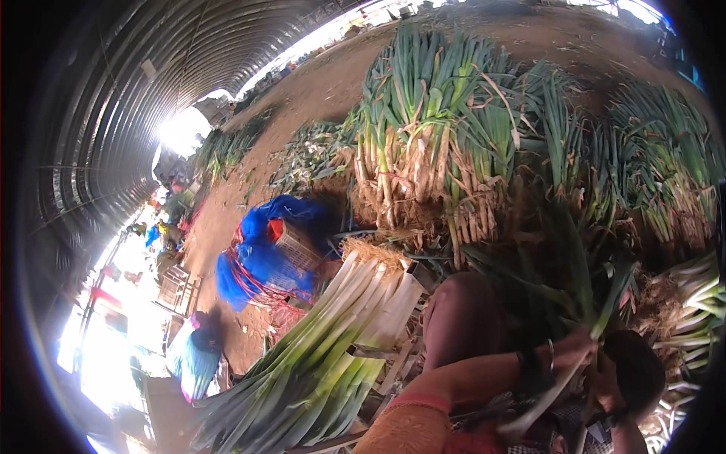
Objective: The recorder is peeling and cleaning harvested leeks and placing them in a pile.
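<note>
1. The left hand (573, 346) seemed closed around a single leek (601, 325), in front of the person and to the right of the left knee (461, 314); the right hand (605, 382) was close beside the stalk, but blur and shadow hid its fingers, so I cannot tell how firmly they gripped.
2. A hard pull or twist could have split the leek's leaves or snapped its stalk, since it was narrow and seemed held at the middle.
3. The bracelet (551, 354) on the left wrist could have snagged a loose leaf.
4. A bundle of leeks (333, 325) lay across a stand (372, 352), roots at its far edge, leaves trailing past its near left corner; a knock from the left knee, just beside its right edge, could have pushed some stalks off.
5. Beyond the stand's far edge stood upright leeks (423, 136), closely packed; if bumped, they might have toppled.
6. More leeks (692, 333) lay to the right, crowding that side.
7. Left of the bundle, a blue net (280, 261) and a basket (299, 248) sat on the ground (325, 91), with loose red cords (261, 291) that could have caught a foot.
</note>
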A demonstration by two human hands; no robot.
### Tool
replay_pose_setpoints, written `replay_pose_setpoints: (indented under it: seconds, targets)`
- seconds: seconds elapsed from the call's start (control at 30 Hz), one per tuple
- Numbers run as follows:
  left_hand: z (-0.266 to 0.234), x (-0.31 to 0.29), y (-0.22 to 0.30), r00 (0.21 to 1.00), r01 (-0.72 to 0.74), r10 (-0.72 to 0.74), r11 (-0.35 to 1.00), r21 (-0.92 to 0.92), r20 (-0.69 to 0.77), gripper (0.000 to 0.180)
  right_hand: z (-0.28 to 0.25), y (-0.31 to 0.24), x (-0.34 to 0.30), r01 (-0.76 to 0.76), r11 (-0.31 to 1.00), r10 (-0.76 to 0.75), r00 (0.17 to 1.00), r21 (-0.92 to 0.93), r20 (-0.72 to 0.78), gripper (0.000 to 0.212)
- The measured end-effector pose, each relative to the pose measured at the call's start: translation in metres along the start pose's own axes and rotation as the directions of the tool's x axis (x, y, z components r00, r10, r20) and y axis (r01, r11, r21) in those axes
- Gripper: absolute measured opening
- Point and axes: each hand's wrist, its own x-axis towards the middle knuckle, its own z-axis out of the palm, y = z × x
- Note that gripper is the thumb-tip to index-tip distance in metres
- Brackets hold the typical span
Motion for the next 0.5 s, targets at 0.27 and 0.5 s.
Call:
replay_pose_setpoints:
  seconds: [0.27, 0.5]
  targets:
    - [-0.061, -0.053, 0.106, 0.936, 0.001, 0.196, 0.829, 0.559, -0.293, 0.029, -0.074, -0.038, -0.052, 0.294, 0.955, -0.283, 0.889, -0.024, -0.361, 0.043]
    - [-0.014, -0.063, 0.166, 0.668, -0.662, 0.689, 0.722, 0.199, -0.28, 0.046, -0.15, -0.03, -0.152, 0.299, 0.929, -0.34, 0.447, -0.219, -0.828, 0.052]
